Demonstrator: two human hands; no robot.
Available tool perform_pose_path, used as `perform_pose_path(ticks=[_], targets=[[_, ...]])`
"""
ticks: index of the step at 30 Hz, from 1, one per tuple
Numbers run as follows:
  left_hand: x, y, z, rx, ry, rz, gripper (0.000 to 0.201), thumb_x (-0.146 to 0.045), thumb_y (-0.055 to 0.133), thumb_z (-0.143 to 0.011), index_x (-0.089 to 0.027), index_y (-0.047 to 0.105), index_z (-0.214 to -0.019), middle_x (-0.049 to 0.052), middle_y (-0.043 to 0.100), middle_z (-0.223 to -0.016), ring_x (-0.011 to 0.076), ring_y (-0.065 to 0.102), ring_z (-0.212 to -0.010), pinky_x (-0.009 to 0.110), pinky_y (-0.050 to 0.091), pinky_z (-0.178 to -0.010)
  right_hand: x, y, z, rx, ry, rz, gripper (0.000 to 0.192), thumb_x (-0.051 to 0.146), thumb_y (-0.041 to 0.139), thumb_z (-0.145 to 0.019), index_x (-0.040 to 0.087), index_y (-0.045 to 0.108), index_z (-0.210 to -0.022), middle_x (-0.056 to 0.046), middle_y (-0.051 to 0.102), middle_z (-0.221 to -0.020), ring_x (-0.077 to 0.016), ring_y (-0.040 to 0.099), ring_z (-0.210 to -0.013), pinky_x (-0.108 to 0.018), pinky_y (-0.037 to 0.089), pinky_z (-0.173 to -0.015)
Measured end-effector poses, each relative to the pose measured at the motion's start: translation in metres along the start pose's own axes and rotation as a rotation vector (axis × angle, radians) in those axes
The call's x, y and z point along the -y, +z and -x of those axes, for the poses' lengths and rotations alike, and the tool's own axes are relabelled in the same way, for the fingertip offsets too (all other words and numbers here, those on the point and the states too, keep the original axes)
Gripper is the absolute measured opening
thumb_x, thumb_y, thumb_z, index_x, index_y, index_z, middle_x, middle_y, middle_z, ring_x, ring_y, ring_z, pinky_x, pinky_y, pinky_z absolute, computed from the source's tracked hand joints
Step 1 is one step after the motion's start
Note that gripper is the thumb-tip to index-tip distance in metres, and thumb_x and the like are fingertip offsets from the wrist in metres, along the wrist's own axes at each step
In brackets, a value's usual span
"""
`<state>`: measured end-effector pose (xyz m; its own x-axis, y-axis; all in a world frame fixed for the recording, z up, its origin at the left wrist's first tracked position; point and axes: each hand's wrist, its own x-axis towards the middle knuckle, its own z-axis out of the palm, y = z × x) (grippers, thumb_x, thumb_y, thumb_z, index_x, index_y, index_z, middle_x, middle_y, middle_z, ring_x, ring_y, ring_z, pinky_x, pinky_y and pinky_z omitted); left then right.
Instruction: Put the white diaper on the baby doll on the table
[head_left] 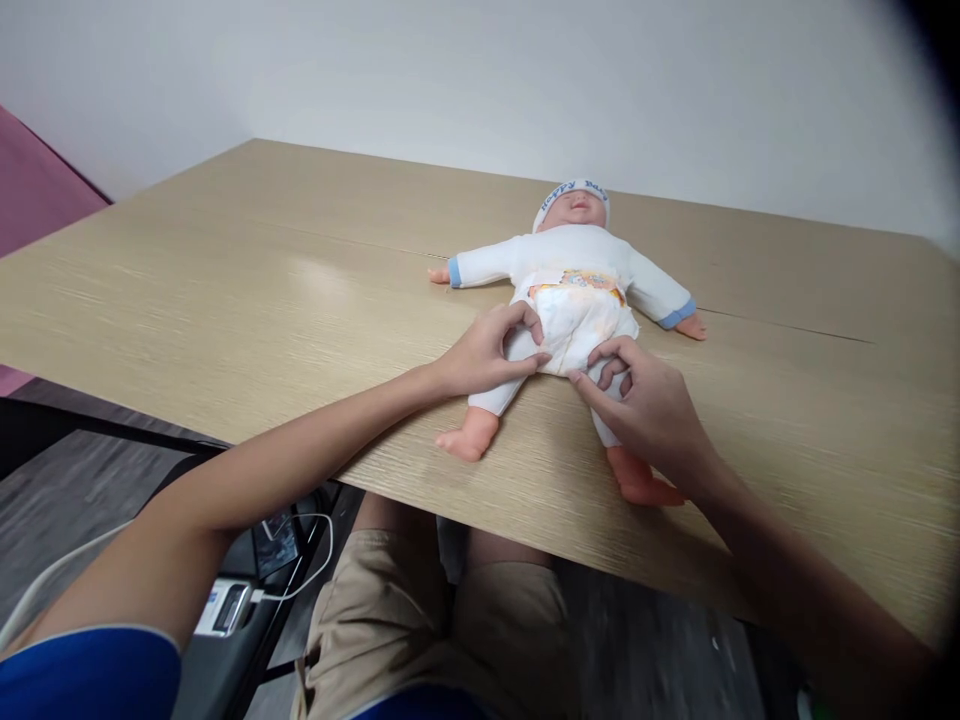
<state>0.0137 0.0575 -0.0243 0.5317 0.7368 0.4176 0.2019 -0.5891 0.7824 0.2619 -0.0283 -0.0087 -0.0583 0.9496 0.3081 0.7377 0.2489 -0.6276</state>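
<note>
A baby doll (566, 248) lies on its back, its head toward the wall and its legs toward me. It has a white suit with blue cuffs and a printed white cap. Around its hips is a white diaper (577, 318) with a colourful printed waistband. At the crotch, my left hand (496, 350) has thumb and forefinger closed on the diaper's edge, over one leg. On the other side my right hand (641, 400) pinches the lower edge, its remaining fingers curled over the doll's other leg. Both bare feet of the doll stick out below my hands.
The doll rests on a wooden table (300, 290) near its front edge, with a pale wall (420, 80) behind. Below on the left, a white device (225, 607) with a cable sits on a black surface beside my legs. Something pink (41, 190) stands at far left.
</note>
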Motion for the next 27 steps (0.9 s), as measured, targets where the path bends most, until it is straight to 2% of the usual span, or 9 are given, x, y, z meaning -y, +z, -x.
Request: perform_pose_path(ticks=[7,14,17,21,24,27], targets=[[0.0,0.0,0.003,-0.025,-0.022,0.018,0.039,-0.047,0.084,-0.091,-0.022,0.065,-0.113,0.008,0.073,-0.112,0.0209,0.061,-0.092,0.039,0.05,-0.085,0.001,-0.001,0.002,-0.019,-0.028,0.025,0.032,0.057,0.075,-0.101,0.024,0.073,-0.105,-0.002,0.07,-0.078,-0.0215,0.061,-0.063,-0.037,0.047,-0.068],[0.005,0.006,0.005,-0.05,-0.024,0.183,0.048,-0.045,0.087,-0.09,-0.023,0.056,-0.119,0.013,0.07,-0.131,0.0236,0.071,-0.113,0.042,0.057,-0.1,-0.001,-0.004,0.002,0.004,-0.04,0.03,0.032,0.056,0.074,-0.103,0.024,0.074,-0.108,-0.003,0.073,-0.081,-0.0211,0.061,-0.062,-0.037,0.047,-0.068],[0.005,0.006,0.006,-0.051,-0.054,0.245,0.053,-0.042,0.088,-0.089,-0.023,0.052,-0.123,0.011,0.073,-0.123,0.0239,0.074,-0.114,0.041,0.057,-0.099,-0.001,-0.004,0.003,0.004,-0.038,0.035,0.03,0.053,0.075,-0.102,0.024,0.074,-0.11,-0.003,0.073,-0.082,-0.02,0.059,-0.061,-0.037,0.047,-0.068],[0.0,0.005,0.008,-0.057,-0.169,0.24,0.057,-0.039,0.09,-0.089,-0.023,0.05,-0.126,0.007,0.079,-0.111,0.0227,0.075,-0.107,0.039,0.055,-0.094,0.001,-0.006,0.006,-0.003,-0.014,0.016,0.03,0.051,0.078,-0.101,0.024,0.076,-0.113,-0.002,0.075,-0.084,-0.0179,0.057,-0.058,-0.035,0.047,-0.066],[-0.005,0.003,0.008,-0.066,-0.205,0.219,0.054,-0.039,0.091,-0.088,-0.021,0.056,-0.125,0.009,0.08,-0.114,0.0228,0.075,-0.105,0.039,0.054,-0.093,0.003,-0.009,0.007,-0.015,0.03,-0.026,0.034,0.053,0.079,-0.1,0.023,0.077,-0.116,-0.004,0.077,-0.086,-0.0183,0.06,-0.059,-0.035,0.049,-0.064],[-0.011,-0.001,0.005,-0.022,-0.207,0.199,0.044,-0.04,0.089,-0.088,-0.02,0.065,-0.118,0.011,0.081,-0.113,0.0239,0.074,-0.103,0.04,0.054,-0.093,0.005,-0.011,0.008,-0.036,0.062,-0.074,0.037,0.056,0.079,-0.099,0.023,0.078,-0.118,-0.006,0.079,-0.09,-0.0213,0.067,-0.065,-0.034,0.052,-0.064]])
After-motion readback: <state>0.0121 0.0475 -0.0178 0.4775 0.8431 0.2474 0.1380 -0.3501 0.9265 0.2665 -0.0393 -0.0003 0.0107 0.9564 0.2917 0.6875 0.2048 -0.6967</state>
